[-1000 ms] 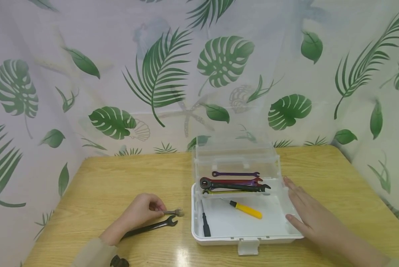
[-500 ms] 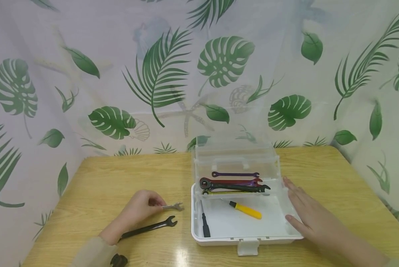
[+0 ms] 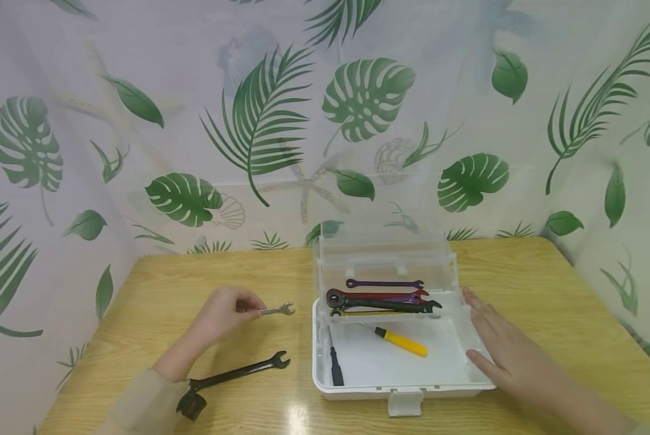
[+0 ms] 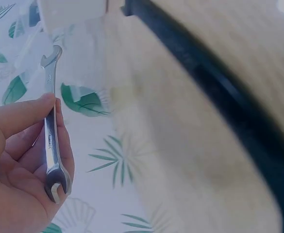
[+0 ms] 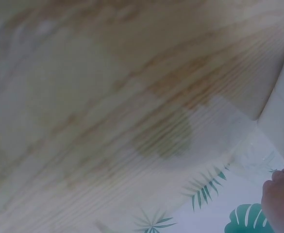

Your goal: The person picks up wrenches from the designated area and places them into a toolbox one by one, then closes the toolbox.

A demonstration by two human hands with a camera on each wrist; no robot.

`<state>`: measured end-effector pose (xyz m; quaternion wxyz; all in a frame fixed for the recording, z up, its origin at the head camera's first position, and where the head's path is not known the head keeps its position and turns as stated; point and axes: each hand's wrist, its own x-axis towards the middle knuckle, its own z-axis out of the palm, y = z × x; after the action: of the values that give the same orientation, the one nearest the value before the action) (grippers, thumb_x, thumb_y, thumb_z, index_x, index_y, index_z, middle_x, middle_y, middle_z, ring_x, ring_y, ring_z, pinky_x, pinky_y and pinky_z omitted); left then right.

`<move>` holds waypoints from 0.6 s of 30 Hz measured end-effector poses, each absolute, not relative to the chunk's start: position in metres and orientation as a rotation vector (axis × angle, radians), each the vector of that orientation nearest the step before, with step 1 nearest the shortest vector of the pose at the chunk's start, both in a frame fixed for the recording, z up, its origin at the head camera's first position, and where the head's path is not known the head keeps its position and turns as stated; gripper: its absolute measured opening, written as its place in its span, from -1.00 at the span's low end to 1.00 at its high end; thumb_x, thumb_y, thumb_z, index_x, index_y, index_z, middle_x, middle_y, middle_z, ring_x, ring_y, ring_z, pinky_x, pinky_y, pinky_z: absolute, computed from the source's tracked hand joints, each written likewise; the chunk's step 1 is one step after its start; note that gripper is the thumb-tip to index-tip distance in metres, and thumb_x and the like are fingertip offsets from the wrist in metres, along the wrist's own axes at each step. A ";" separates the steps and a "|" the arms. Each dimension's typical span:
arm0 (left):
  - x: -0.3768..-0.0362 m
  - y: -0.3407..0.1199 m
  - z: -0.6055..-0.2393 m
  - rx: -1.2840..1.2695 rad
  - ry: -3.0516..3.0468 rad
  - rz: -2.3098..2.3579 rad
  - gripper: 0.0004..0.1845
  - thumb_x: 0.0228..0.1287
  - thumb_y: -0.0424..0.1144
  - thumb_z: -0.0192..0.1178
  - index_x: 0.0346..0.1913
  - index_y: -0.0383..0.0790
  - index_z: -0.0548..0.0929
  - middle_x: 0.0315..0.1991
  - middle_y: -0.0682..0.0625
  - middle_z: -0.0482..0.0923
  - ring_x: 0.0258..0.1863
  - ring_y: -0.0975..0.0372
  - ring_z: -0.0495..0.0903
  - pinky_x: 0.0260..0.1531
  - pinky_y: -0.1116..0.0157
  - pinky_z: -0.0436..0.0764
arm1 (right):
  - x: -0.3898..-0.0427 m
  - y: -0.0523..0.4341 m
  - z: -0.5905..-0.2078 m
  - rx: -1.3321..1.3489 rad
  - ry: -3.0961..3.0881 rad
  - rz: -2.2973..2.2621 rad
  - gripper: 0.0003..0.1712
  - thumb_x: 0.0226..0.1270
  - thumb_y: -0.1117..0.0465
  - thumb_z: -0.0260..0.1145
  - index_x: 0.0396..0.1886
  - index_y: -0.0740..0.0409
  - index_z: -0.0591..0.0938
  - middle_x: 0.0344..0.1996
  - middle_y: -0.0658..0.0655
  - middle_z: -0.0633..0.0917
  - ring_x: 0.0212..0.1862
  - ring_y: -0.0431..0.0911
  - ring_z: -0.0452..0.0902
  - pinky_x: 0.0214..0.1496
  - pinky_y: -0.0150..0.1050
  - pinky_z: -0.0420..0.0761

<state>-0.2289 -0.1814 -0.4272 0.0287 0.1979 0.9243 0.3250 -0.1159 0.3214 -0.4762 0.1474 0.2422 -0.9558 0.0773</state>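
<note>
The left hand point(image 3: 223, 313) pinches a small silver wrench point(image 3: 276, 310) between thumb and fingers and now carries it clear of the wooden table point(image 3: 194, 284), where half a second ago the tool was low, just beside the long black wrench point(image 3: 232, 374). The lift has uncovered that black wrench along its whole length, down to its ring end near the sleeve; it lies alone on the table, left of the box. In the left wrist view the silver wrench point(image 4: 51, 126) stands nearly upright in the fingers point(image 4: 20, 114), its open jaw end pointing away from the palm. The right hand point(image 3: 507, 347) has not moved: its fingers lie flat and straight against the right wall of the open clear toolbox point(image 3: 406, 386). Inside the box, several wrenches point(image 3: 382, 299) rest across the rear tray, and a yellow-handled tool point(image 3: 401, 342) and a black-handled screwdriver point(image 3: 334, 365) lie on the floor. The silver wrench, judged by its raised position and heading, looks to be on its way toward the box.
</note>
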 end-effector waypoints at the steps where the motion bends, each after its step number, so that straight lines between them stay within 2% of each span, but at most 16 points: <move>1: -0.230 -0.181 -0.425 0.606 2.856 1.003 -0.96 0.36 -0.42 0.41 -0.26 -0.32 0.83 -0.34 -0.03 0.80 -0.36 0.29 0.62 -0.32 0.40 0.62 | -0.116 0.321 -0.476 0.704 -2.742 0.225 0.01 0.54 0.03 0.32 0.73 0.27 0.02 0.76 0.17 0.03 0.70 -0.44 -0.46 0.60 -0.65 -0.43; 18: -0.240 -0.156 -0.394 0.638 2.909 1.011 -0.95 0.37 -0.39 0.41 -0.21 -0.22 0.84 -0.27 -0.03 0.81 -0.29 0.24 0.68 -0.19 0.21 0.71 | -0.116 0.321 -0.475 0.675 -2.776 0.219 -0.01 0.56 0.02 0.30 0.73 0.28 0.04 0.76 0.15 0.02 0.70 -0.43 -0.46 0.58 -0.67 -0.46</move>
<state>-0.2405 -0.1559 -0.3941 -0.0015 0.2028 0.9250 0.3214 -0.1158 0.3212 -0.4754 0.1377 0.2332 -0.9597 0.0756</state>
